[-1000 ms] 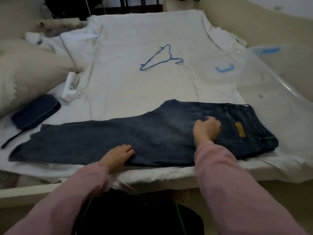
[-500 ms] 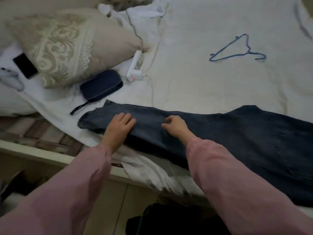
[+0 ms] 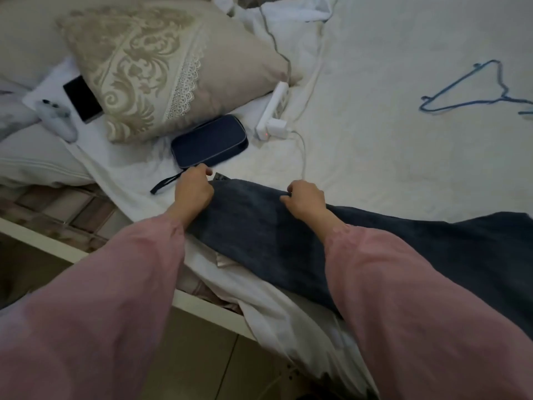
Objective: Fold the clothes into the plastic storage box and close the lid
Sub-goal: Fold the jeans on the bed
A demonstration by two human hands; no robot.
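Pinching the jeans (image 3: pixel 259 235) at the leg end, the left hand (image 3: pixel 192 189) curls its fingers round the hem, the right hand (image 3: pixel 306 197) round the far edge just beside. The jeans stretch lengthwise rightward from the fingers, so the fold likely goes that way.

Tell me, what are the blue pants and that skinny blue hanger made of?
The pants look like denim: dark blue, matte, thick cloth with a stitched hem. The hanger looks like thin wire, maybe plastic-coated: a skinny, bent blue outline.
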